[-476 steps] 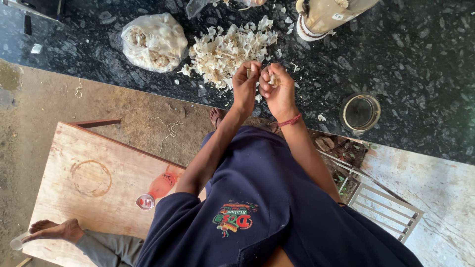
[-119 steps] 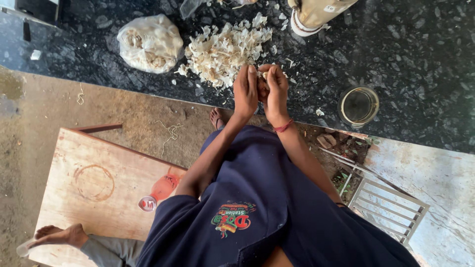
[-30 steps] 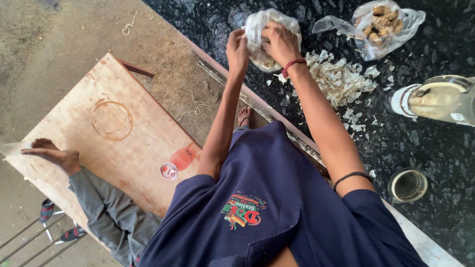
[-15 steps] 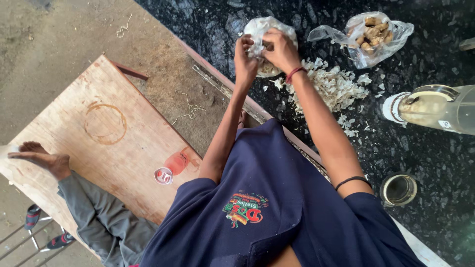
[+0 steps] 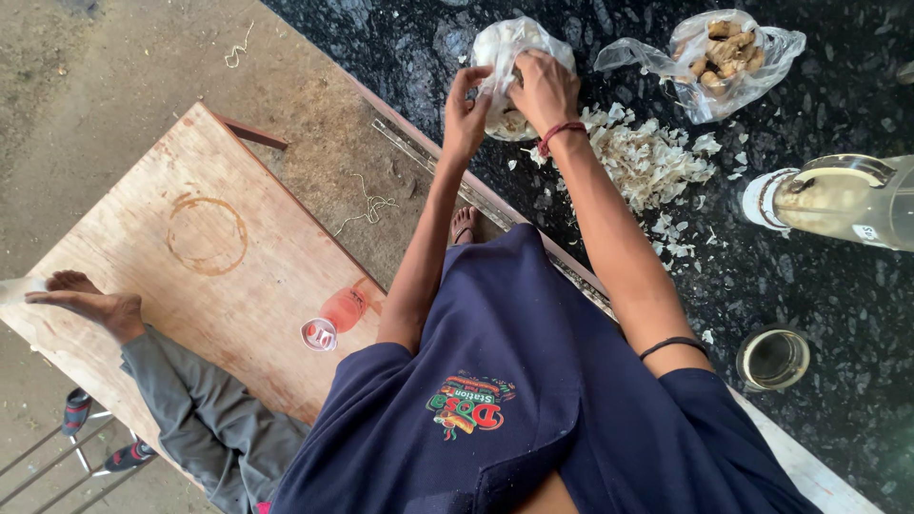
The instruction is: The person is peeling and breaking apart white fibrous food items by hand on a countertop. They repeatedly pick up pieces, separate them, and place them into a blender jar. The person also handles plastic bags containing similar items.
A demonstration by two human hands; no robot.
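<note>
Two hands: I see left hand [image 5: 465, 109] and right hand [image 5: 543, 86], fingers clamped on the bag [image 5: 509, 48].
Risk: thin plastic may tear, spilling onto the peels [image 5: 647, 162].

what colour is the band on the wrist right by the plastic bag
Dark red, a thin wristband on the right hand, which grips the clear plastic bag. Head view shows it.

Shirt: my navy short-sleeved top, with a colourful round emblem on the chest.
Right wrist: a red thread band.
Right upper arm: a thin black band.
Forearms: bare.
</note>
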